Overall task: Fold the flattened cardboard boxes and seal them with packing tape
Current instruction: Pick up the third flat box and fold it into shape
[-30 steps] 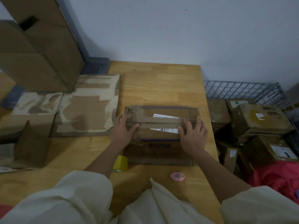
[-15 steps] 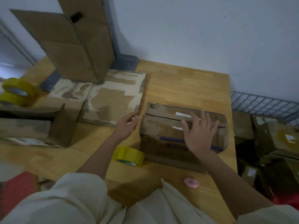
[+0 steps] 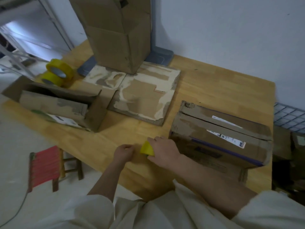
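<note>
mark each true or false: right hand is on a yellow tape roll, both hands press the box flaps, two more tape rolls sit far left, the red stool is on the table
1. The right hand is on the yellow tape roll. True.
2. Both hands press the folded box flaps. False: neither hand touches it; the left hand is curled beside the roll.
3. Two spare tape rolls sit at the table's far left. True.
4. The red stool stands on the table. False: it stands on the floor beside it.
</note>
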